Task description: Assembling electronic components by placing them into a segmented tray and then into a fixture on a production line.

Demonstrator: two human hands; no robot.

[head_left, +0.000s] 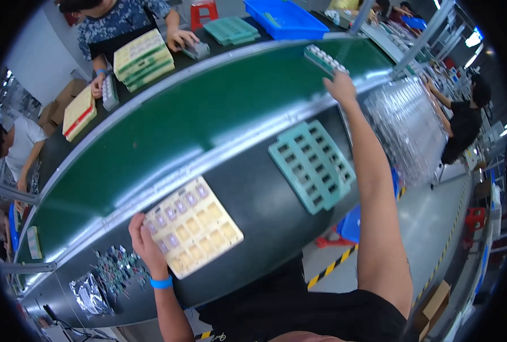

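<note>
in the head view, pale lettering near the lower edge on a black shirt (265, 310), too small to read. at the cream tray's (202, 224) left edge: left hand (144, 242), partly curled, in contact with the edge; firm hold or mere steadying — cannot tell. just below, around the wrist, a blue band (161, 283). in the tray's recesses, along the far side and near the left end, pale purplish pieces. far out over the green belt (168, 134): right hand (340, 88), half open, thumb spread from the fingers, fingertips at the near end of a strip of white pieces (321, 57) — gripped or only touched, cannot tell.

beneath the cream tray, a dark counter (253, 228) along the near side of the belt. on it, well apart to the right, a teal tray (302, 158) with rows of dark slots; to the left, a heap of small green parts (119, 271) beside a crumpled silver bag (91, 295). beyond the right forearm, a stack of clear plastic trays (404, 125).

across the belt, a co-worker in a patterned shirt (125, 25), with a stack of cream trays (145, 60) between both hands; farther right, a blue bin (287, 20). more people toward both sides of the room; on the grey floor (424, 228), yellow-and-black tape (333, 267).
</note>
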